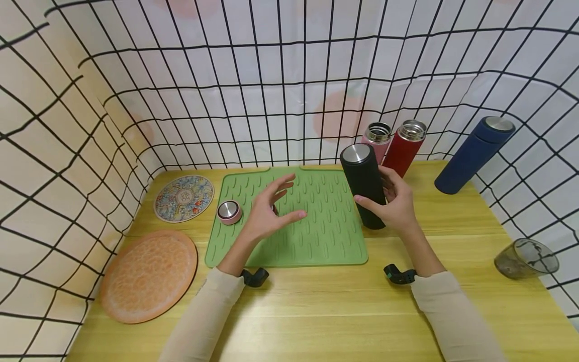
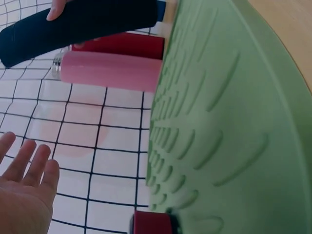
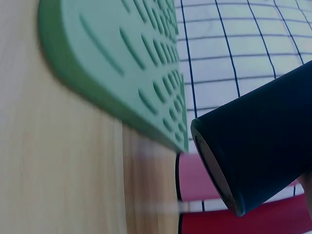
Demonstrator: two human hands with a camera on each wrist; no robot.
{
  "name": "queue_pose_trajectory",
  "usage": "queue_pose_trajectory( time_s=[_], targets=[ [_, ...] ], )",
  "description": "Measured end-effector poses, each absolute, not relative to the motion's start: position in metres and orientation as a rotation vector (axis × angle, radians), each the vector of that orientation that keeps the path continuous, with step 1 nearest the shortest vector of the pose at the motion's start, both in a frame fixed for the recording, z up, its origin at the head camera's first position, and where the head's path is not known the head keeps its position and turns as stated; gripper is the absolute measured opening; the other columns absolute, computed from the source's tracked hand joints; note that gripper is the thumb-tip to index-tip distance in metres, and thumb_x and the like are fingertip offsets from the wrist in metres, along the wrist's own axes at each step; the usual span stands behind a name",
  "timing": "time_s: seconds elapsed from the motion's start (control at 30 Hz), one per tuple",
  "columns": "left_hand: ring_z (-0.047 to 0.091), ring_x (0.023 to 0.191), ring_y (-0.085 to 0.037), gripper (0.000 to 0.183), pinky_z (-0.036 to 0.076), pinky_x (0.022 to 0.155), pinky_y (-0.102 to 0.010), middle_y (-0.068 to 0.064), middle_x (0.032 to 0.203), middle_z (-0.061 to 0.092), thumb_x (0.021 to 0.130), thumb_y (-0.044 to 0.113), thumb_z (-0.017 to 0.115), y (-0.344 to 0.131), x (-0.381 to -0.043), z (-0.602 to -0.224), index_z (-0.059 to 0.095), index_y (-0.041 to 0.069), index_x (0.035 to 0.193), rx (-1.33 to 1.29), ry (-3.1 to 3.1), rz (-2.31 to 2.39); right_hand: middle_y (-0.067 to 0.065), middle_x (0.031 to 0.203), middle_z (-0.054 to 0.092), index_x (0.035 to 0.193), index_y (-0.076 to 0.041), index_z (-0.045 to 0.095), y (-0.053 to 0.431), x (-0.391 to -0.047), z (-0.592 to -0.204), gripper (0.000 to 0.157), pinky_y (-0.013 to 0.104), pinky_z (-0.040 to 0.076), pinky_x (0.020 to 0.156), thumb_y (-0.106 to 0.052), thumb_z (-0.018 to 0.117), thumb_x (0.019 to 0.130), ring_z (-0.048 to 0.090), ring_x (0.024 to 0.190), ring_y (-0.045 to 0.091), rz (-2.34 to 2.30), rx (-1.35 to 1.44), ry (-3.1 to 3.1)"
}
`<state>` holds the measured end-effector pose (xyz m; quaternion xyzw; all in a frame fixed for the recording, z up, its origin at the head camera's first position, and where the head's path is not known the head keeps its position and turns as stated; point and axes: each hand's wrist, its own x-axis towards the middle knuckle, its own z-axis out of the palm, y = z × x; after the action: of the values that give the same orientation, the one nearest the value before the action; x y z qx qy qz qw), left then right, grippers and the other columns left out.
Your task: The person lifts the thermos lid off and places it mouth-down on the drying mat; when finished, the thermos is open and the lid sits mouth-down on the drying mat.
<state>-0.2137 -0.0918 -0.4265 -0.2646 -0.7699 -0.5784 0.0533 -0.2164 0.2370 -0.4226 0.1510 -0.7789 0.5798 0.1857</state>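
Observation:
My right hand (image 1: 398, 201) grips a black thermos bottle (image 1: 365, 186) with a steel-topped lid, tilted slightly. Its base (image 3: 214, 170) shows raised off the table in the right wrist view. My left hand (image 1: 267, 208) hovers over the green ridged mat (image 1: 316, 226), thumb and fingers spread with nothing between them. A pink lid with a steel top (image 1: 229, 211) lies on the mat to its left. Mostly hidden behind the left hand is a red lid (image 2: 153, 223), seen low in the left wrist view. Behind the black bottle stand a lidless pink bottle (image 1: 378, 138) and a lidless red bottle (image 1: 404, 146).
A blue lidded bottle (image 1: 472, 156) stands at the back right, and a grey transparent glass (image 1: 524, 259) near the right edge. On the left lie a patterned round mat (image 1: 184, 198) and an orange round mat (image 1: 149, 276). Black wire grid (image 1: 285, 90) borders the table.

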Motion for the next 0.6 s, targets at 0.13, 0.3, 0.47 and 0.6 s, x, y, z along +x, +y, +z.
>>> queue_pose_trajectory(
  time_s=[0.13,0.3,0.47,0.6],
  targets=[
    [0.047,0.145,-0.022,0.091,0.038,0.122,-0.037,0.011,0.159,0.046,0.08,0.059,0.084,-0.089,-0.214,-0.425,0.042,0.034,0.156,-0.836,-2.297,-1.791,-0.001,0.134,0.066,0.144,-0.017,0.057,0.224,-0.215,-0.424,0.071,0.015,0.052,0.099,-0.004,0.086,0.081,0.062,0.117,0.009,1.666,0.464,-2.218],
    [0.047,0.145,-0.021,0.09,0.037,0.122,-0.038,0.009,0.159,0.046,0.081,0.053,0.085,-0.087,-0.215,-0.421,0.041,0.032,0.157,-0.881,-2.228,-1.837,0.004,0.133,0.067,0.144,-0.019,0.058,0.21,-0.216,-0.424,0.07,0.017,0.053,0.097,-0.006,0.086,0.081,0.062,0.115,0.012,1.683,0.518,-2.25],
    [0.047,0.145,-0.022,0.091,0.038,0.122,-0.041,0.002,0.161,0.045,0.083,0.037,0.088,-0.084,-0.214,-0.418,0.04,0.023,0.159,-0.921,-2.159,-1.892,0.007,0.133,0.067,0.145,-0.02,0.058,0.202,-0.215,-0.426,0.072,0.02,0.053,0.095,-0.011,0.088,0.08,0.061,0.114,0.012,1.632,0.524,-2.352],
    [0.047,0.145,-0.024,0.092,0.038,0.122,-0.043,-0.003,0.162,0.043,0.083,0.038,0.087,-0.083,-0.214,-0.414,0.039,0.019,0.16,-0.927,-2.141,-1.916,0.004,0.135,0.066,0.145,-0.024,0.058,0.197,-0.217,-0.427,0.072,0.031,0.053,0.097,-0.016,0.089,0.08,0.061,0.115,0.016,1.599,0.563,-2.423]
  ],
)
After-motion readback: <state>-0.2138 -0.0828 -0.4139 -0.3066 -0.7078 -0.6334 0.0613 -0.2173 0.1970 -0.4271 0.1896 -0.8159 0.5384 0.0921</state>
